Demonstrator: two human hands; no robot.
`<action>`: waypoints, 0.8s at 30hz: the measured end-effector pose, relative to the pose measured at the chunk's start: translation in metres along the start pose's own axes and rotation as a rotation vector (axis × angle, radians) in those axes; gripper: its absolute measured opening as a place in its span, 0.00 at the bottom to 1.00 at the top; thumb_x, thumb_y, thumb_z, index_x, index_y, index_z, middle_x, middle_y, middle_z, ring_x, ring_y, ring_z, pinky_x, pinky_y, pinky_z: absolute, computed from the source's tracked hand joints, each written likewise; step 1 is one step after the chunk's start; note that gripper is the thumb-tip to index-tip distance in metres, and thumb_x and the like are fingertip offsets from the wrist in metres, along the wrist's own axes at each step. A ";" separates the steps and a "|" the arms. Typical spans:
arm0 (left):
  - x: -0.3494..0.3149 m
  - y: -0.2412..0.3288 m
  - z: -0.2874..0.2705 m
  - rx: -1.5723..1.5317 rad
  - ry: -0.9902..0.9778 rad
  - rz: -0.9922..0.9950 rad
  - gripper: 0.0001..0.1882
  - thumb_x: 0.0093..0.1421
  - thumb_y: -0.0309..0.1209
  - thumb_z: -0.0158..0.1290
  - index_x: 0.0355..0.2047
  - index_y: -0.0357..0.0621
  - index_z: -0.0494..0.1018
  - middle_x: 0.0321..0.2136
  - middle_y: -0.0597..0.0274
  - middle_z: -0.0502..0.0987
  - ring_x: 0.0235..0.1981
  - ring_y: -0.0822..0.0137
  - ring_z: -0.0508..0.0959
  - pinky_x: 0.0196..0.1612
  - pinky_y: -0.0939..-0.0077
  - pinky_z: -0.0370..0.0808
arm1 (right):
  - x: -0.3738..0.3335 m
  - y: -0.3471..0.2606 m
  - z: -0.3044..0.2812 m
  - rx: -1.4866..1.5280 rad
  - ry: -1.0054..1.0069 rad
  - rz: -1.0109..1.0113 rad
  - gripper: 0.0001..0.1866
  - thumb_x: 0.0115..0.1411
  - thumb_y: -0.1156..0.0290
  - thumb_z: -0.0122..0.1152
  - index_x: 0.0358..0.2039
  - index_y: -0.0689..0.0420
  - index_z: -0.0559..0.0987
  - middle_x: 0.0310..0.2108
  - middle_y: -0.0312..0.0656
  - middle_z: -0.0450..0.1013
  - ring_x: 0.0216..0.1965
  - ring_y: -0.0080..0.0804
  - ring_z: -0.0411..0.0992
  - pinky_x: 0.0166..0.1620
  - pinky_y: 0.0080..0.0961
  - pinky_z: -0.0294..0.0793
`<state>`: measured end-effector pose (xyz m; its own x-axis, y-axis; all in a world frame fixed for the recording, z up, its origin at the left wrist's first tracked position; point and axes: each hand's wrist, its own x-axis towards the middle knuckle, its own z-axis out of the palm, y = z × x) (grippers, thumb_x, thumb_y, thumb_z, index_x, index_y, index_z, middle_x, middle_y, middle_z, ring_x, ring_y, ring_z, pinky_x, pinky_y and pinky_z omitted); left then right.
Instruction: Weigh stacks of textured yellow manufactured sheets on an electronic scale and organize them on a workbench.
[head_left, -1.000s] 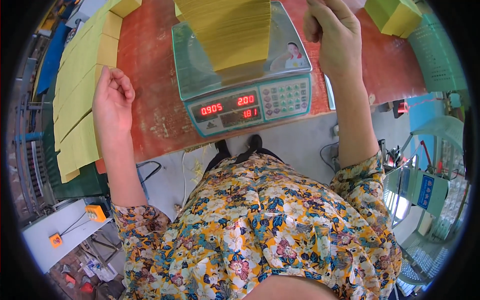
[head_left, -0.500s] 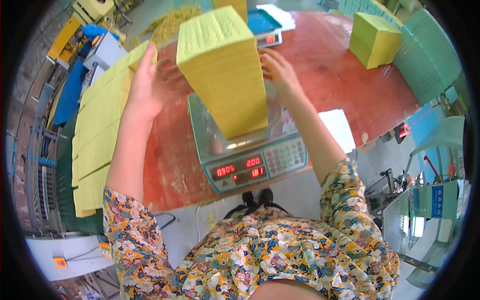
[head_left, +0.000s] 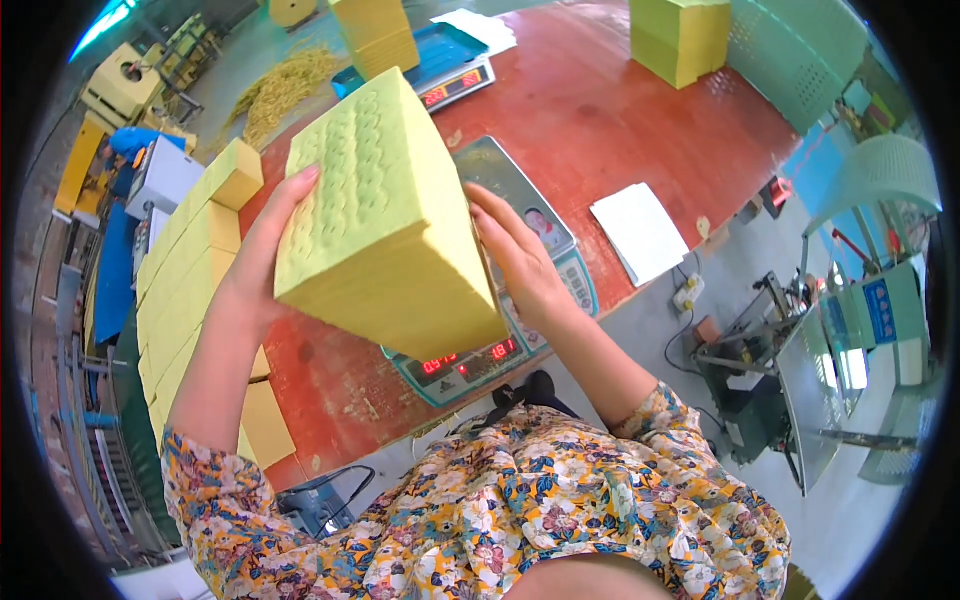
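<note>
A tall block of stacked yellow paper (head_left: pixel 395 255), punched with rows of curved marks on its top face, is held between my two hands. My left hand (head_left: pixel 262 245) presses its left side, the thumb reaching up to the top edge. Against the right side lie the fingers of my right hand (head_left: pixel 518 258). The block is tilted and appears raised over a digital scale (head_left: pixel 462 380) with red lit figures. It hides much of that scale, though part of the metal pan (head_left: pixel 500 180) shows behind my right hand.
More yellow paper blocks (head_left: pixel 190 285) stand in rows along the left. Behind is a second scale with a blue tray (head_left: pixel 445 50), bearing another block (head_left: pixel 375 40). One block (head_left: pixel 680 42) sits at the far right of the red table (head_left: pixel 590 100), and white sheets (head_left: pixel 640 232) lie near its edge.
My hands, which were apart around the paper block on the scale, have closed on its sides. The block has come up and left, tilting over. My view has turned too.
</note>
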<state>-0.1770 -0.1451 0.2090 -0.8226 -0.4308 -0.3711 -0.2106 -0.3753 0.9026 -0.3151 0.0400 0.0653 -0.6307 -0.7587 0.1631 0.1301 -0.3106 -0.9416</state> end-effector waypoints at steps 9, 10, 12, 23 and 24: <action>0.001 -0.003 -0.016 0.011 -0.060 -0.031 0.29 0.67 0.49 0.45 0.61 0.43 0.65 0.54 0.60 0.74 0.54 0.67 0.74 0.55 0.70 0.71 | -0.097 0.049 -0.032 0.254 0.082 0.540 0.19 0.70 0.62 0.46 0.51 0.64 0.73 0.43 0.43 0.76 0.45 0.32 0.75 0.48 0.30 0.75; 0.002 -0.004 -0.012 -0.008 -0.073 -0.035 0.29 0.68 0.49 0.44 0.61 0.43 0.64 0.54 0.60 0.74 0.54 0.67 0.74 0.56 0.70 0.71 | -0.093 0.050 -0.025 0.435 0.087 0.528 0.19 0.69 0.61 0.49 0.49 0.63 0.74 0.42 0.41 0.76 0.44 0.28 0.74 0.47 0.26 0.74; 0.007 -0.008 0.004 -0.027 -0.088 -0.029 0.29 0.68 0.49 0.42 0.63 0.45 0.63 0.55 0.60 0.73 0.53 0.66 0.75 0.56 0.70 0.71 | -0.091 0.047 -0.033 0.610 0.102 0.497 0.18 0.68 0.59 0.52 0.47 0.62 0.75 0.40 0.39 0.76 0.43 0.24 0.74 0.46 0.23 0.73; 0.106 -0.021 0.143 -0.195 -0.140 0.163 0.30 0.67 0.50 0.45 0.62 0.46 0.63 0.56 0.60 0.72 0.54 0.62 0.74 0.55 0.65 0.72 | 0.023 -0.031 -0.228 0.110 0.128 0.383 0.20 0.67 0.57 0.52 0.46 0.62 0.77 0.39 0.36 0.76 0.40 0.22 0.71 0.44 0.22 0.69; 0.127 -0.026 0.163 -0.180 -0.105 0.154 0.30 0.66 0.51 0.46 0.62 0.47 0.63 0.55 0.60 0.72 0.54 0.62 0.74 0.55 0.64 0.72 | 0.040 -0.030 -0.255 0.136 0.149 0.417 0.21 0.66 0.56 0.53 0.47 0.62 0.77 0.41 0.38 0.76 0.43 0.26 0.71 0.48 0.26 0.68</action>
<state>-0.3620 -0.0568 0.1741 -0.8901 -0.4099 -0.1992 0.0110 -0.4563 0.8898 -0.5389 0.1652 0.0244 -0.6053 -0.7471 -0.2748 0.4889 -0.0764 -0.8690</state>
